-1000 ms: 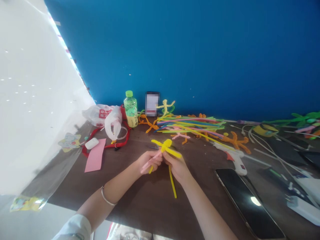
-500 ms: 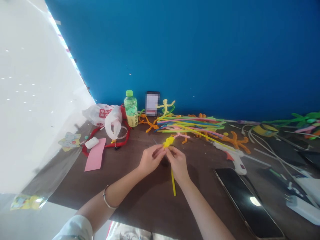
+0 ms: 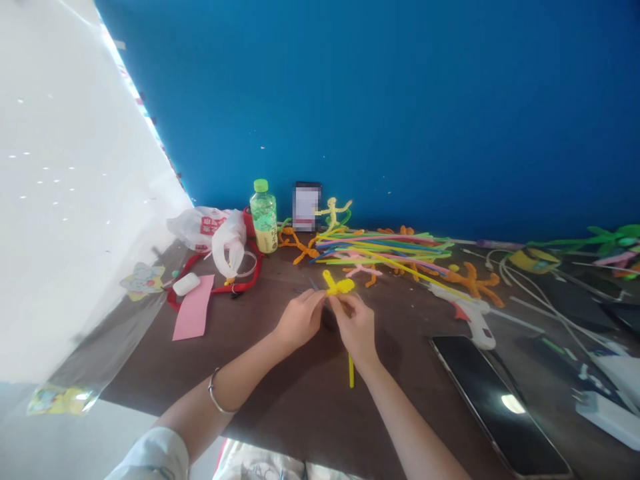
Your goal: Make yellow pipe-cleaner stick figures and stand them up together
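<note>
The one view looks out from the person's head, facing forward and tilted down across the brown counter to the blue wall behind it. It sits close in, with the left hand and right hand below mid-frame (the forearms enter from the bottom edge).

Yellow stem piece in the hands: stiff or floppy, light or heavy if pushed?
The yellow piece probably bends yet holds shape: its top is wound into a lump, while a yellow strand juts straight below the right hand. Likely light too: slender strands, pinched by that hand and the left hand.
</note>
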Demonstrator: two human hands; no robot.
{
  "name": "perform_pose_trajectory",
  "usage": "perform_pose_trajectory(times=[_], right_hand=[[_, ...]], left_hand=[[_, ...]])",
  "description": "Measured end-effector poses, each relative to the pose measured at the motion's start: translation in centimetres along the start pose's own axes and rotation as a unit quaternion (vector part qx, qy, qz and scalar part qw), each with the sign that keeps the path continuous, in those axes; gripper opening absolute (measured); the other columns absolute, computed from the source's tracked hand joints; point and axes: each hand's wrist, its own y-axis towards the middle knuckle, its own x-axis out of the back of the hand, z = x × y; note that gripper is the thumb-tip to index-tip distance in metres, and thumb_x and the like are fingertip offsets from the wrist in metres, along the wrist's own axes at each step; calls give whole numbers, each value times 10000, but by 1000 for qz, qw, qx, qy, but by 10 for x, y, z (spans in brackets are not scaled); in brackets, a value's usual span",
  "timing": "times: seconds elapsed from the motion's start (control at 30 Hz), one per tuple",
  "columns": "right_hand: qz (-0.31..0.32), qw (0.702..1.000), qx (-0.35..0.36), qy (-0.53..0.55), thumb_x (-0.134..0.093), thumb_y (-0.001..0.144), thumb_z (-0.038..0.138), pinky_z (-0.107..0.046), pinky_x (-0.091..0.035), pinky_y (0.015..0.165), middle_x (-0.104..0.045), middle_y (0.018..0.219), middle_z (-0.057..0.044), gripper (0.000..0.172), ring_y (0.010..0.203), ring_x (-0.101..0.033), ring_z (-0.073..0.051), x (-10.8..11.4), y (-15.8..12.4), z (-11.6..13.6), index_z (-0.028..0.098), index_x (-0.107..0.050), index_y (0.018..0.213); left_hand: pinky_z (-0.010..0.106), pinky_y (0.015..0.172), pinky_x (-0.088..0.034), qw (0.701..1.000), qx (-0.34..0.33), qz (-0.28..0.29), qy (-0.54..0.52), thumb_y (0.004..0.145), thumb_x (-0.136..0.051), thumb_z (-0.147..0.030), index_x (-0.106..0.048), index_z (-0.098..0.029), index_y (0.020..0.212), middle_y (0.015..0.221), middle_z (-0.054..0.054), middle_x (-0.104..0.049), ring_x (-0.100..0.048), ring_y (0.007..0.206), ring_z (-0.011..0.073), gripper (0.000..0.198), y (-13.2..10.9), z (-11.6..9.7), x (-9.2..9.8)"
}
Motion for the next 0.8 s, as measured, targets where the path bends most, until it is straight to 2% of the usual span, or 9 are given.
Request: perform_pose_trajectory(times=[0.2, 0.3, 0.37, 0.43, 0.57, 0.67, 0.8], right_hand=[[-7, 995, 87, -43, -529, 783, 284, -297, -457, 728, -583, 822, -50, 136, 808, -568, -173, 0, -3, 9, 187, -621, 807], [-18, 996, 73, -44, -530, 781, 299, -295, -463, 698, -610, 799, -51, 147, 765, -579, -173, -1, -5, 9, 188, -624, 798], [-19, 998, 52, -31, -540, 773, 307, -299, -465, 702, -634, 796, -54, 158, 753, -591, -176, -1, -6, 9, 183, -635, 802], [-18, 1000, 25, -3, -560, 755, 314, -304, -467, 709, -653, 804, -60, 174, 759, -602, -185, -1, -5, 7, 175, -652, 805], [-3, 998, -34, 52, -589, 723, 342, -308, -461, 689, -670, 836, -61, 222, 774, -603, -205, 0, -2, 6, 172, -680, 832], [18, 993, -82, 86, -591, 710, 383, -278, -426, 563, -643, 684, -33, 259, 653, -566, -181, -1, -1, 4, 175, -686, 833], [67, 969, -143, 188, -613, 690, 417, -228, -305, 442, -531, 563, 14, 268, 485, -411, -93, -3, -1, 3, 172, -664, 783]], left_hand=[[244, 624, -399, 991, 50, -64, -111, 838, -375, -211, -586, -157, 872, 755, 66, -607, -523, 649, 131, 220, 2, -5, 5], [222, 558, -366, 975, 119, -61, -175, 827, -413, -265, -592, -158, 814, 667, 26, -576, -476, 565, 101, 209, 4, -9, 6], [207, 508, -342, 948, 180, -53, -256, 809, -447, -317, -580, -152, 757, 600, -1, -531, -440, 515, 83, 217, 5, -11, 4], [191, 444, -303, 898, 237, -40, -369, 786, -481, -365, -549, -145, 711, 555, -24, -479, -385, 446, 58, 243, 6, -11, 2], [164, 347, -164, 763, 300, -2, -572, 745, -542, -366, -515, -133, 710, 522, -57, -409, -220, 344, 7, 237, 8, -10, -1], [144, 336, -136, 675, 316, 40, -665, 732, -563, -277, -518, -118, 727, 518, -59, -393, -176, 342, -7, 165, 10, -9, 2], [113, 320, -117, 552, 342, 104, -753, 738, -523, -165, -495, -107, 713, 498, -65, -334, -175, 346, -8, 69, 12, -6, 9]])
